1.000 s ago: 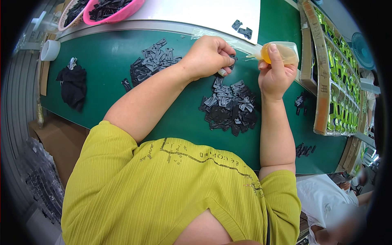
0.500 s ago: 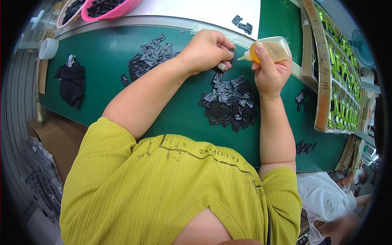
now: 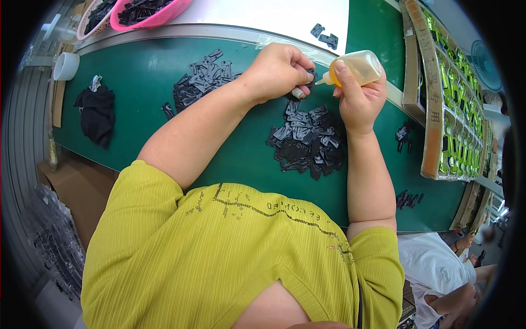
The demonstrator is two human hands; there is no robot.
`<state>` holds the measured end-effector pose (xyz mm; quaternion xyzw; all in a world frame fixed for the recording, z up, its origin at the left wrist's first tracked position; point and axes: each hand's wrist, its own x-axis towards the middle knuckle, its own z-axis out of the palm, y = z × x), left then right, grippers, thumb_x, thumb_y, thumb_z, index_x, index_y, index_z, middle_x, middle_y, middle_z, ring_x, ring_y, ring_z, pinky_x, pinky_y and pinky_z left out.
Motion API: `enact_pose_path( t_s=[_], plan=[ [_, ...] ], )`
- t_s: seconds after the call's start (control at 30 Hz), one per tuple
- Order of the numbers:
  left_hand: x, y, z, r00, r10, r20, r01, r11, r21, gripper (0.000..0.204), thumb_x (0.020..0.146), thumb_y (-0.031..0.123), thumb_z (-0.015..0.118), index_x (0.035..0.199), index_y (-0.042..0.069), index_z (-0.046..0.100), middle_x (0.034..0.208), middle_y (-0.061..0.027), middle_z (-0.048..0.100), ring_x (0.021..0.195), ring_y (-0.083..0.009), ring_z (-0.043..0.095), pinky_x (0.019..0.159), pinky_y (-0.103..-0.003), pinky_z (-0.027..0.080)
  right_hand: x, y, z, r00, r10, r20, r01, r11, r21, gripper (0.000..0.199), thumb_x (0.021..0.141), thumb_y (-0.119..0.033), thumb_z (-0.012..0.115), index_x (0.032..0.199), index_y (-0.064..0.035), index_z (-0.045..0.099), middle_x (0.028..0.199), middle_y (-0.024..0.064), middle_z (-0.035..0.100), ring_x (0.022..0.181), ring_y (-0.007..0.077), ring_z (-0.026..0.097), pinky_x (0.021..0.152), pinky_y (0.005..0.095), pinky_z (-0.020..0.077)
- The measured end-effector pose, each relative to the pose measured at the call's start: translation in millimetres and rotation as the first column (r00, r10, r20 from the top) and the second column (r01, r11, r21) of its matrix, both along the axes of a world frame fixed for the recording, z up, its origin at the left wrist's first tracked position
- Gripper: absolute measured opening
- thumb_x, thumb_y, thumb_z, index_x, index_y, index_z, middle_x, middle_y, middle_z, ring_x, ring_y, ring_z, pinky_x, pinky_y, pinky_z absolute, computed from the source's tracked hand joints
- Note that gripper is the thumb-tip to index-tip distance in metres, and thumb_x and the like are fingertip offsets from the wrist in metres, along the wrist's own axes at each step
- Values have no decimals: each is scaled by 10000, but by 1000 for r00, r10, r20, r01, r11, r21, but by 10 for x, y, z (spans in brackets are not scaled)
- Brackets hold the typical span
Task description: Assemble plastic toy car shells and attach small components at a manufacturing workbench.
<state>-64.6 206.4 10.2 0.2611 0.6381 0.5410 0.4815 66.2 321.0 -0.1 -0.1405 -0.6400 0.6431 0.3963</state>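
Observation:
Between the fingertips of my left hand (image 3: 278,71) is a small black plastic part (image 3: 312,76), mostly hidden by the fingers. My right hand (image 3: 361,101) grips a clear squeeze bottle (image 3: 359,67) of yellowish liquid, tilted so its narrow tip points left, close beside the part; I cannot tell whether they touch. Below both hands lies a pile of black plastic parts (image 3: 304,137) on the green table (image 3: 230,148). Another heap of such parts (image 3: 203,79) sits behind my left forearm.
A pink basket (image 3: 150,22) of black parts stands at the far left. Left on the table are a black cloth (image 3: 97,115) and a white cup-like roll (image 3: 66,66). Cartons of green items (image 3: 457,109) line the right. Beyond the table's right end is another person (image 3: 433,263).
My right hand has moved slightly left, bringing the bottle's tip closer to the part in my left hand. The left hand has barely moved.

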Motion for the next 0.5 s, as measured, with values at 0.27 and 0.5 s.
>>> enact_pose_path(
  t_s=[0.27,0.5],
  plan=[
    [4,47,-145,995,62,79,-65,997,30,248,844,-57,599,1083,-122,587,819,-145,659,654,-181,681,558,-277,554,-23,399,-80,986,-70,-150,11,931,-364,146,861,-64,650,984,-66,572,806,35,621,534,78,507,418,200,368],
    [8,218,-22,981,187,-47,-186,982,35,240,832,-30,619,1059,-102,590,801,-141,658,625,-173,671,555,-277,543,-18,539,-93,967,-189,-171,79,860,-504,99,869,-90,638,937,-95,566,779,13,592,518,82,485,402,207,347]
  ],
)
